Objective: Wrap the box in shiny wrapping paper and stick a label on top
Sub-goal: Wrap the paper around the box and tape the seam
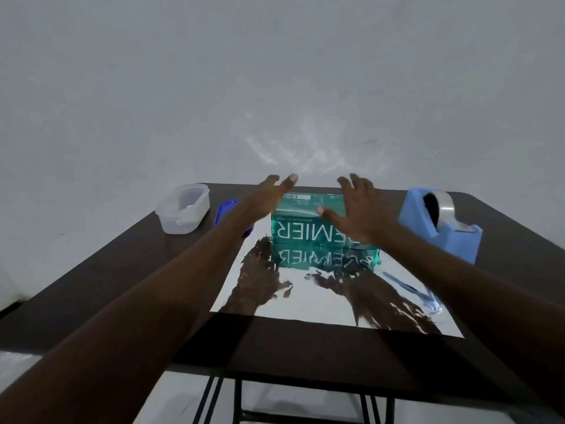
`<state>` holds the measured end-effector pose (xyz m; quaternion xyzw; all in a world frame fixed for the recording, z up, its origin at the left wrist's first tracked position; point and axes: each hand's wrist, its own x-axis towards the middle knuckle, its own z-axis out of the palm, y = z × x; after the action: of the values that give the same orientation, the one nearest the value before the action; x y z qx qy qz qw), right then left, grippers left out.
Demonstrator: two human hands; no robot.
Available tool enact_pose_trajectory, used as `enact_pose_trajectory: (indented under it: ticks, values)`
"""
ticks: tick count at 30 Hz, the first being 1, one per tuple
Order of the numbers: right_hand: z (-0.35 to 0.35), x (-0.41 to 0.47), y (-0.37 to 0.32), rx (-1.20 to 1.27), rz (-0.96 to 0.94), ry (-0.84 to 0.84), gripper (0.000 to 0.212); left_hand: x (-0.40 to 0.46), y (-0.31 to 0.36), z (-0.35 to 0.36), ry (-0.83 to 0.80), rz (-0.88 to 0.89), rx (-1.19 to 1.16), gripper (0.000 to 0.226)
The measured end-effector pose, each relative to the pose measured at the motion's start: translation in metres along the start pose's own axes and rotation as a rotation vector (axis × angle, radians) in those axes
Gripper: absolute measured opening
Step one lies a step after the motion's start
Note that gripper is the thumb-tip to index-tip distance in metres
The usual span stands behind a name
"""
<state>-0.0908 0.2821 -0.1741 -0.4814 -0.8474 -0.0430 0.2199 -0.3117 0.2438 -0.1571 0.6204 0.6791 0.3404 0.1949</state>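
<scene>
Silvery wrapping paper (pixel 305 289) is spread flat on the table (pixel 122 270) | teal box (pixel 305 231) is parked on its far end, prob so paper can be folded over | left hand (pixel 263 200) and right hand (pixel 354 209) are held spread, nothing gripped, above box | tape dispenser (pixel 440 221) kept right of box

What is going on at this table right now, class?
A person is about to wrap a green box that sits on a shiny silver sheet of wrapping paper spread on a dark table. Both hands are open with fingers spread, the left hand and right hand reaching over the box; neither grips anything. The paper lies flat, not yet folded. A blue tape dispenser stands to the right, a clear plastic container to the left.
</scene>
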Motion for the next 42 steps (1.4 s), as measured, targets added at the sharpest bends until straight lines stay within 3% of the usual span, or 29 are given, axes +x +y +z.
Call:
enact_pose_trajectory:
  ticks: [2, 4, 7, 10, 16, 19, 23, 26, 34, 39, 42]
  values:
    - [0.009, 0.004, -0.007, -0.086, -0.047, -0.114, 0.115, 0.015, 0.008, -0.012, 0.038, -0.041, 0.134, 0.069]
    - [0.017, 0.007, -0.009, -0.177, -0.084, -0.18, 0.118, 0.032, 0.012, -0.019, 0.011, -0.064, 0.19, 0.065]
    - [0.022, 0.011, -0.008, -0.236, -0.104, -0.155, 0.119, 0.063, 0.006, -0.021, -0.069, -0.084, 0.275, 0.059]
    - [0.025, 0.012, -0.006, -0.251, -0.108, -0.142, 0.124, 0.093, -0.007, -0.014, -0.051, -0.13, 0.305, 0.042]
    - [0.026, 0.011, -0.007, -0.27, -0.119, -0.132, 0.117, 0.131, -0.033, 0.001, -0.154, -0.099, 0.375, 0.05]
    - [0.029, 0.012, -0.006, -0.272, -0.126, -0.113, 0.111, 0.151, -0.057, 0.01, -0.083, -0.105, 0.496, 0.035]
    - [0.03, 0.013, -0.007, -0.265, -0.119, -0.114, 0.11, 0.165, -0.075, 0.015, -0.032, -0.032, 0.619, 0.036]
    - [0.03, 0.013, -0.007, -0.263, -0.113, -0.115, 0.113, 0.168, -0.07, 0.013, -0.042, 0.023, 0.506, 0.029]
    - [0.032, 0.013, -0.006, -0.257, -0.116, -0.084, 0.106, 0.139, -0.038, -0.017, 0.034, 0.065, -0.183, 0.013]
    - [0.028, 0.011, -0.008, -0.255, -0.105, -0.079, 0.116, 0.104, -0.021, -0.037, -0.054, 0.144, -0.251, 0.01]
    - [0.026, 0.009, -0.008, -0.238, -0.086, -0.079, 0.112, 0.082, -0.011, -0.045, -0.065, 0.248, -0.114, 0.01]
